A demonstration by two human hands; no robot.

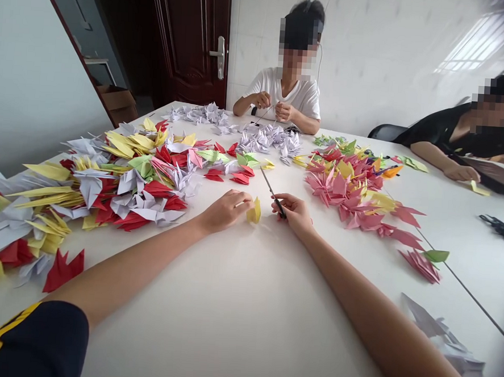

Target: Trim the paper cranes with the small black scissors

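My left grip [226, 211] pinches a yellow paper crane [254, 211] steady at twelve o'clock as my right grip [288, 212] clamps a slender dark tool [273, 194] beside it.

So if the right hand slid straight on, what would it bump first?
The right hand would probably meet a red paper crane at the edge of the pile, passing beyond the yellow crane, though depth is hard to judge.

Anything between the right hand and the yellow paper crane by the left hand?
Nothing visible. The right hand, gripping a slender dark tool, sits beside the yellow folded-paper crane, with only white tabletop between them. The left hand is at the crane's far side.
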